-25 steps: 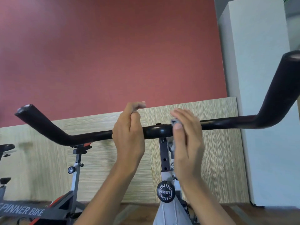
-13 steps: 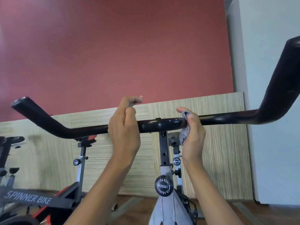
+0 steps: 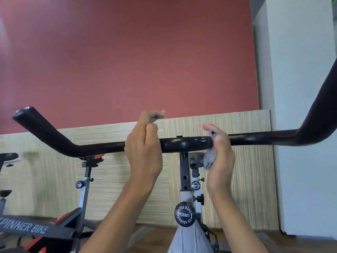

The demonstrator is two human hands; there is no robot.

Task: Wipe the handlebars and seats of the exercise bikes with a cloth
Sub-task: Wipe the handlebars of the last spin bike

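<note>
The cloth [image 3: 210, 157] is showing as a small, crumpled grey wad, mottled and blurred, lying against the near side of the handlebar [image 3: 184, 143] just right of its middle and hanging a little below it. The right hand [image 3: 220, 161] is grasping it, with the fingers curling over the top of the bar and pressing the fabric onto it.

The handlebar is running across the view as a glossy black tube. It is catching light along its straight centre and bending up into thicker, matte grips at both ends; the right end is running out of view. The left hand [image 3: 144, 152] is gripping the bar just left of centre, its fingers wrapping over the top.

Below the centre, a black post [image 3: 184, 172] with holes is dropping into the grey frame of the bike [image 3: 187, 238], where a round black knob [image 3: 184, 214] is carrying white lettering. A second bike [image 3: 54, 229], grey and red with white lettering on its frame, is standing to the left. Behind everything, a wood-grain panel [image 3: 246, 161] is lining the foot of a red wall [image 3: 127, 61], and a white column [image 3: 300, 106] is rising at the right.
</note>
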